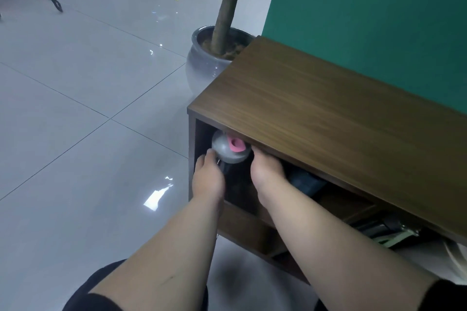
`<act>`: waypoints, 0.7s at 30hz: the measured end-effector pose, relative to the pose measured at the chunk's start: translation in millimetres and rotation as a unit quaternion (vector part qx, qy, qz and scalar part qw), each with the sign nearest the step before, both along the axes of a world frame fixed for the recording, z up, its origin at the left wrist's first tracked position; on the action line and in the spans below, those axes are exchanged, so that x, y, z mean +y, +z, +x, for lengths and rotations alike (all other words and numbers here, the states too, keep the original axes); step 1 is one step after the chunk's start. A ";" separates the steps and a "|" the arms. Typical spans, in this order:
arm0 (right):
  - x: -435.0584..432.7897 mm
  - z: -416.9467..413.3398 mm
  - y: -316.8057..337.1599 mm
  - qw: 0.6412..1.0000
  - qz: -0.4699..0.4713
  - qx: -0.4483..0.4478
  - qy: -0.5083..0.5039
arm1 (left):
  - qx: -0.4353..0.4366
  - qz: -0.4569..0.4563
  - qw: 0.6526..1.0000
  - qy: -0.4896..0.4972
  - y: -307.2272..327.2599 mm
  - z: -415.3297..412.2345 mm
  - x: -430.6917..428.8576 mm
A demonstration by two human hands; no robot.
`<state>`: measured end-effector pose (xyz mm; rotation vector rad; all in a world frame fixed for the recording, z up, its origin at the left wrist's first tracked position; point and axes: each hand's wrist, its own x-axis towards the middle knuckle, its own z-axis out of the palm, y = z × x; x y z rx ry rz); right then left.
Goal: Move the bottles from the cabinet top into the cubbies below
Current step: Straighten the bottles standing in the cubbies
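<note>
Bottle (231, 150), grey domed lid with a pink spout cap, dark body below, standing at the mouth of the leftmost upper cubby (202, 144) of the wooden cabinet (328, 113), its lid just under the top board. The person's left hand (208, 179) meets the bottle's left side just below the lid, fingers curled against it; the right hand (266, 170) reaches in on the other side, fingertips hidden behind the bottle and under the board, so whether they close on it cannot be told. Judged by its look, the bottle is rigid plastic, smooth and somewhat slippery, of moderate weight if filled; the sound hold is around the dark body below the lid, not on the pink cap, which may flip open. The visible cabinet top is bare. Dark objects lie in the neighbouring cubbies to the right, too shadowed to identify. A grey plant pot (204, 63) stands on the tiled floor (88, 83) just beyond the cabinet's far end.
</note>
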<state>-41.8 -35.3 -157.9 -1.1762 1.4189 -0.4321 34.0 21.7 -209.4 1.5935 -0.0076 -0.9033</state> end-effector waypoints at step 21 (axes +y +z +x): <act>4.4 21.5 -46.9 0.998 -0.022 -0.055 -0.006 | 0.038 -0.027 0.999 0.001 -1.7 16.7 -15.7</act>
